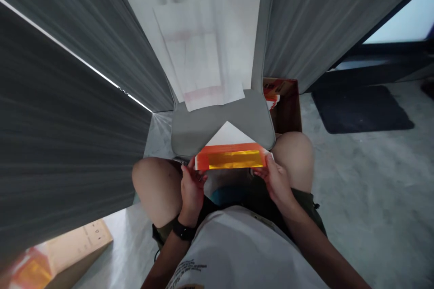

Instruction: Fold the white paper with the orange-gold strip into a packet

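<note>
Between my two hands is a folded sheet of joss paper [233, 148], held over my lap. It has a white pointed top, an orange band and a shiny gold foil strip along the edge nearest me. My left hand [192, 186] grips its left end, thumb up along the side and fingers curled beneath. At the right end, my right hand [276, 177] pinches the corner between thumb and fingers. Just beyond the paper stands a grey chair [222, 122], with large white paper sheets [233, 49] leaning on its backrest.
A cardboard box [288, 113] holding orange-and-white papers sits on the floor right of the chair. Another carton [81, 241] is at lower left, with orange and gold paper [32, 273] by it. Grey curtains [101, 27] hang around; a dark mat [361, 109] lies right.
</note>
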Demonstrator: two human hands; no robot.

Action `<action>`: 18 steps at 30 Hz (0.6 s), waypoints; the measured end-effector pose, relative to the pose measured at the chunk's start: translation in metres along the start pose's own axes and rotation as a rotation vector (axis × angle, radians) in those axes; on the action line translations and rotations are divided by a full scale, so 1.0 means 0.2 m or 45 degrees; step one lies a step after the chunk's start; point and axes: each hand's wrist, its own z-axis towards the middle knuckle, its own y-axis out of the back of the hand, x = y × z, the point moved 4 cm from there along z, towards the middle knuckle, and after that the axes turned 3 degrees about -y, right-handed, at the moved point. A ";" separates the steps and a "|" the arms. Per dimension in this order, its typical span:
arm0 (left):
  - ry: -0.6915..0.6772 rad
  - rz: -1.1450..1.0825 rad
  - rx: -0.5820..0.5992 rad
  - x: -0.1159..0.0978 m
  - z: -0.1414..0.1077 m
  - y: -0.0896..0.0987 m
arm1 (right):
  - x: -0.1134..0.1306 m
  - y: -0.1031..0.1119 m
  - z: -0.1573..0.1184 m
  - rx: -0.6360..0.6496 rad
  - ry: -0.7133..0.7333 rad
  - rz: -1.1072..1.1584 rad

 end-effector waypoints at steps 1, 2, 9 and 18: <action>-0.024 0.039 0.000 -0.02 0.01 0.01 | 0.00 0.02 0.01 -0.018 0.007 0.017; -0.038 0.093 0.011 -0.03 0.01 0.01 | 0.00 0.03 0.01 -0.026 0.011 0.029; 0.090 0.276 0.150 -0.01 0.05 -0.03 | 0.00 0.05 -0.02 -0.044 0.043 0.022; 0.100 0.548 0.121 -0.01 0.07 0.13 | -0.06 0.21 -0.16 0.063 -0.043 -0.075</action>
